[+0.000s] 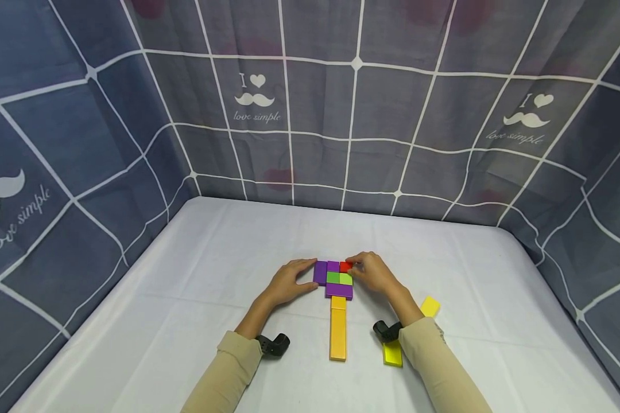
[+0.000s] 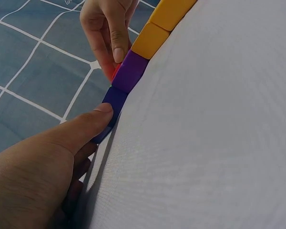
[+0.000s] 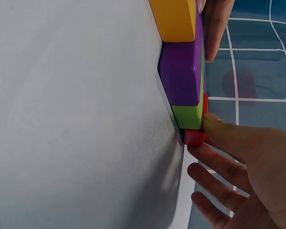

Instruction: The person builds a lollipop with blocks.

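My left hand [image 1: 285, 282] holds the upright purple block [image 1: 320, 273] at the left of a flat group of blocks; its thumb [image 2: 97, 114] lies on the near side. At the top right corner, my right hand [image 1: 372, 272] pinches a red block [image 1: 345, 267] between thumb and forefinger. Between the hands lie a small purple block [image 1: 333, 266], a green block [image 1: 333, 277] and a light green block [image 1: 345, 279]. Below them runs a horizontal purple block [image 1: 338, 291]. A short orange block [image 1: 338, 302] and a long orange block [image 1: 337, 335] form a column beneath it.
Two yellow blocks [image 1: 392, 354] [image 1: 430, 306] lie near the right forearm, partly covered by it. A white cloth [image 1: 186, 321] covers the table. Dark gridded curtains [image 1: 320, 103] stand behind and at both sides. Each wrist wears a black camera [image 1: 274, 346].
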Motion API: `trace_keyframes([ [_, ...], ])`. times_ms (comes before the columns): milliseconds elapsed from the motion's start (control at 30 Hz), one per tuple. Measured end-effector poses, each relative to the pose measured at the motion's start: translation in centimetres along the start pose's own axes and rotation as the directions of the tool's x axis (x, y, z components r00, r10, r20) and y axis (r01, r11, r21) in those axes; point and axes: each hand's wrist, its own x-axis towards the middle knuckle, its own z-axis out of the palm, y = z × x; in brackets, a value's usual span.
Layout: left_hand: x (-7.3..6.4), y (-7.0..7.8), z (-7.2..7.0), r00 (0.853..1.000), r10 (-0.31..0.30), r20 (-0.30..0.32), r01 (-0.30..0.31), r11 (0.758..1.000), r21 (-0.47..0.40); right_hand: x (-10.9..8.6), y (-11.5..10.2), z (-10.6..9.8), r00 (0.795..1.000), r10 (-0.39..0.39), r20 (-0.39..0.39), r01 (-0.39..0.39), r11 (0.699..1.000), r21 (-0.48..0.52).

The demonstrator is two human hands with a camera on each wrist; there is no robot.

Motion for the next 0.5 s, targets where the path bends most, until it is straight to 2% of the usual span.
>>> trace_keyframes([
  [500, 0.08, -0.20, 0.05, 1.000, 0.011, 0.004, -0.011, 1.000, -0.005, -0.21, -0.04, -0.06, 1.000, -0.021, -0.005, 0.021, 1.000, 0.006],
])
